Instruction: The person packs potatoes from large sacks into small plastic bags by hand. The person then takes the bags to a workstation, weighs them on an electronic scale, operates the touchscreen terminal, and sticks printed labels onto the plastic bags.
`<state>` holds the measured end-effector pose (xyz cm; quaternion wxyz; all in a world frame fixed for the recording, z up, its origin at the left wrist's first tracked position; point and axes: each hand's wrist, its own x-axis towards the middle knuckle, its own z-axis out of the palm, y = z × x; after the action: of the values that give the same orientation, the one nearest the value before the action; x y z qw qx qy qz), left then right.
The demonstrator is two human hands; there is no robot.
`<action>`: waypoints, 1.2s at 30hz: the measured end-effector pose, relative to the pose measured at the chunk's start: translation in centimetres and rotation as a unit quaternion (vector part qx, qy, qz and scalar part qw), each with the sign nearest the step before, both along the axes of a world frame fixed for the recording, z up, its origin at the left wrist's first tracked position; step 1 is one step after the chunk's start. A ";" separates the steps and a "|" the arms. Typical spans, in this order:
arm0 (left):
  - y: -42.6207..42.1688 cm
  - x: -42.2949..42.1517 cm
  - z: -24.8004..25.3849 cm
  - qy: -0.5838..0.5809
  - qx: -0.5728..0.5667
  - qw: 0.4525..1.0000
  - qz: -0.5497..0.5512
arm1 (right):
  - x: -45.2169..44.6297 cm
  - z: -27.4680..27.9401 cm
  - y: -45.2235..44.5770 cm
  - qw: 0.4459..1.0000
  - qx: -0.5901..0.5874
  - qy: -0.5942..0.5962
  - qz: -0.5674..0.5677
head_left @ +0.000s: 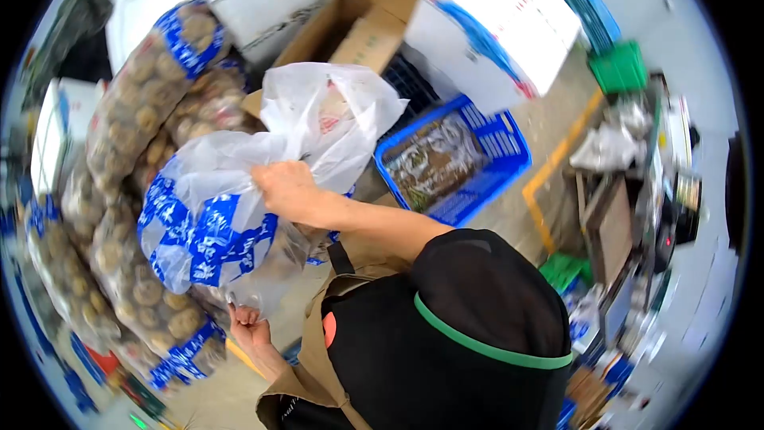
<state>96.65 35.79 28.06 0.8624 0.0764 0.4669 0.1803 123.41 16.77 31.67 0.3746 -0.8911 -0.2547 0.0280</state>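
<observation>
Far left: clear sacks (147, 291) of round brown produce, piled, blue-printed bands. Next: blue-printed plastic bag (211, 243), in front of sacks, held by top. Left hand (253, 338): fingers curled, at bag's lower edge; whether pinching film, cannot tell. Right hand (286, 189): fist pressed together on gathered film at bag's top. Whitish plastic (342, 103) billows just beyond, partly covering open cardboard box (390, 4). Farther right: blue crate (509, 139), contents unclear; white box (505, 20) near it; green basket (619, 69).
</observation>
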 end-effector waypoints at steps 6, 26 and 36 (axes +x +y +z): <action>1.1 0.0 0.3 0.024 0.059 0.995 -0.071 | -7.4 -4.0 -15.3 0.973 -0.033 0.035 -0.224; 11.9 -0.9 -10.0 0.084 0.463 0.809 -0.354 | -36.6 -14.3 -58.2 0.779 -0.385 0.184 -0.459; 3.8 2.2 -6.2 0.195 0.464 0.799 -0.329 | -31.4 -12.3 -61.7 0.818 -0.426 0.107 -0.372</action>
<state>98.84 39.56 21.84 0.6218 0.6499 0.4328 0.0616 92.06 -44.92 19.33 -0.0353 -0.9801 0.1750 0.0869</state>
